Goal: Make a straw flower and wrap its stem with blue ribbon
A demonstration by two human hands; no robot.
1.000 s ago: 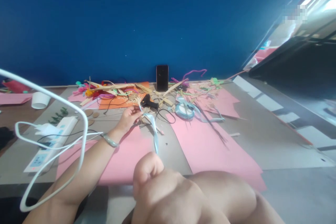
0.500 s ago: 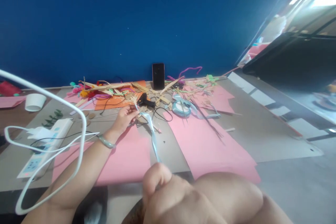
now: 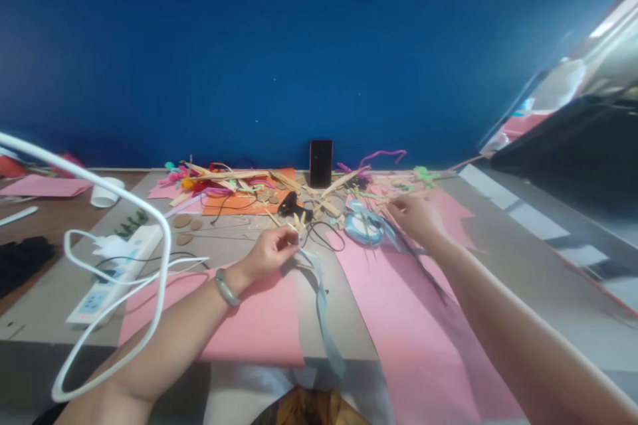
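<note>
My left hand (image 3: 274, 251) is closed in a pinch on a light blue ribbon (image 3: 321, 309), above the pink paper at left. The ribbon's long tail hangs down to the right, over the table's front edge. Pale straw-like strips (image 3: 298, 220) stick up just beyond these fingertips. My right hand (image 3: 416, 218) reaches into the pile right of the blue ribbon roll (image 3: 363, 228), fingers curled together. What its fingertips touch is too blurred to make out. Thin dark stems (image 3: 431, 279) lie below that hand.
A black glue gun (image 3: 292, 206) with its cord lies beyond my left hand. A phone (image 3: 321, 164) leans on the blue wall. At left are a power strip (image 3: 112, 279), a looping white cable (image 3: 162, 265) and a white cup (image 3: 107, 192). Pink sheets (image 3: 393, 299) cover part of the table.
My right hand has moved from close in front of me to the pile at the right, letting go of the ribbon's tail, which now hangs loose. The view has shifted slightly.
</note>
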